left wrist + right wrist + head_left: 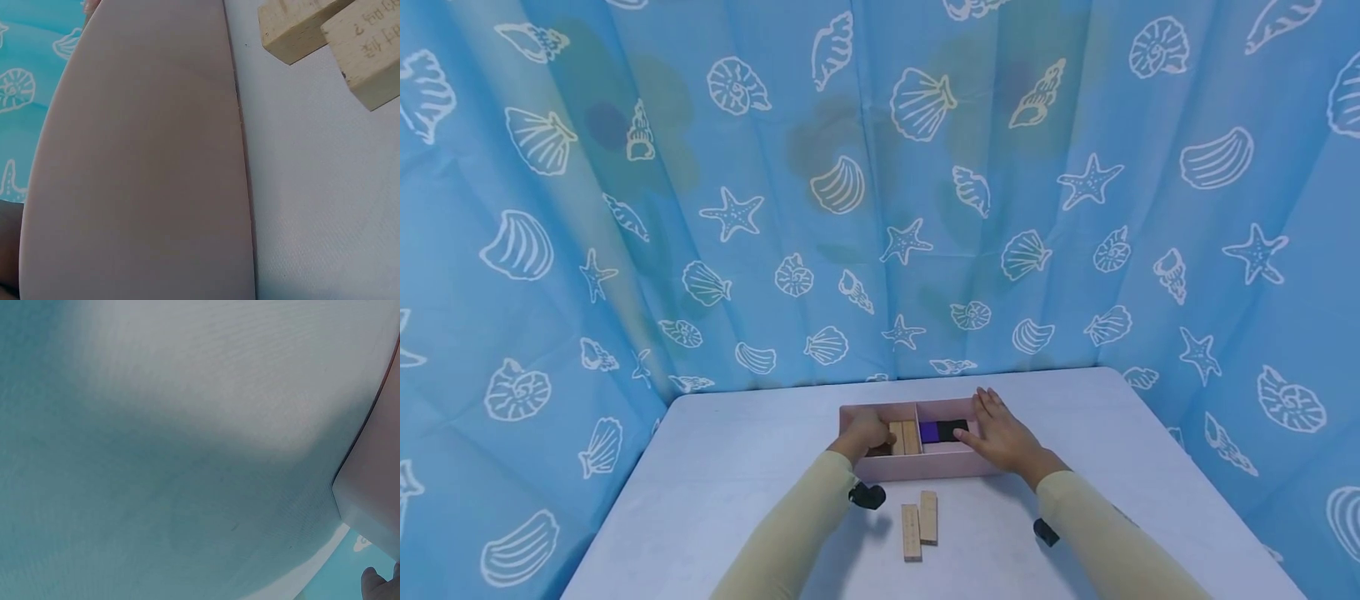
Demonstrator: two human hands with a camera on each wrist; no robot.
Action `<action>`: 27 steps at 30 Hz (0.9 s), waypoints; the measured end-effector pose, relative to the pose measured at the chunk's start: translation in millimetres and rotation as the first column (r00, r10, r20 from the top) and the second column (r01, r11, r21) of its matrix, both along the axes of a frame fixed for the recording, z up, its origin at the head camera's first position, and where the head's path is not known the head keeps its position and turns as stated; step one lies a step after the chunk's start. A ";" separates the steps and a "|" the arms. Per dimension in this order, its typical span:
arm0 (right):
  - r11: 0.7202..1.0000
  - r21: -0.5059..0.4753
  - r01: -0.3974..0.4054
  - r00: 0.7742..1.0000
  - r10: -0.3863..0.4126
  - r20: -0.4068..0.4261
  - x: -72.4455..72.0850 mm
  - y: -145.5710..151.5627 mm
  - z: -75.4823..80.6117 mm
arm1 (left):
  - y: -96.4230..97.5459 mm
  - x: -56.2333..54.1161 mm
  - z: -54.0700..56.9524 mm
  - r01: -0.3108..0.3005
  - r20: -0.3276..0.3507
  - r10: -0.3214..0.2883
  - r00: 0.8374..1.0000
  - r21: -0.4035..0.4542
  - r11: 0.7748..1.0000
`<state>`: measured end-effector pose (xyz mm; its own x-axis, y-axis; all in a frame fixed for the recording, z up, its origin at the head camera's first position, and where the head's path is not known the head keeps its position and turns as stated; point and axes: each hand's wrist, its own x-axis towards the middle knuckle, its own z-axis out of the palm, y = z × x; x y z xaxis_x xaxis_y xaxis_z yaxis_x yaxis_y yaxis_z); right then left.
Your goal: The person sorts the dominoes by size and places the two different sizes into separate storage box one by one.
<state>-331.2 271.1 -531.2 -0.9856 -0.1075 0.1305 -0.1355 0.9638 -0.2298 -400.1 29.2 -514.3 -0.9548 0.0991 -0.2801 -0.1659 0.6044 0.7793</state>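
A pink box [925,467] with two compartments stands on the table. My left hand [867,429] reaches into its left compartment, beside upright-grained wooden blocks [904,438]; the fingers are mostly hidden, and I cannot tell whether they hold a block. Straight fingers of my right hand [1006,440] lie along the box's right end, the thumb reaching over toward the right compartment. In there lie a purple piece [929,432] and a black piece [952,430]. The left wrist view is mostly filled by the box's outer wall [137,150].
Two loose wooden blocks, one [911,533] slightly nearer than the other [928,517], lie side by side in front of the box. Printed characters mark one block [372,47]. A blue shell-patterned curtain [880,208] hangs behind the white table [737,467].
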 end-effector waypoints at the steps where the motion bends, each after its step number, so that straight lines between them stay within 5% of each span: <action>1: 1.000 -0.001 -0.002 1.000 0.002 0.000 0.2 0.1 0.5 | 0.4 -0.3 -0.2 -0.003 0.001 0.003 1.000 0.003 1.000; 11: 0.999 -0.021 -0.033 0.999 0.033 0.004 2.2 1.3 3.1 | -3.0 -0.1 -1.0 0.096 -0.004 -0.096 0.995 0.029 0.995; 17: 0.999 -0.025 -0.028 1.000 0.028 0.010 2.5 0.4 2.3 | -6.4 2.0 1.3 0.102 -0.001 -0.102 0.995 0.042 0.994; 27: 1.000 -0.004 -0.016 1.000 0.016 0.002 0.8 0.9 0.5 | -11.7 11.1 23.0 0.095 0.040 -0.098 0.994 0.070 0.993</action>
<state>-330.4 272.0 -530.6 -0.9840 -0.1230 0.1290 -0.1508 0.9605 -0.2340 -389.0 17.6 -491.4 -0.9269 0.2104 -0.3107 -0.1439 0.5654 0.8121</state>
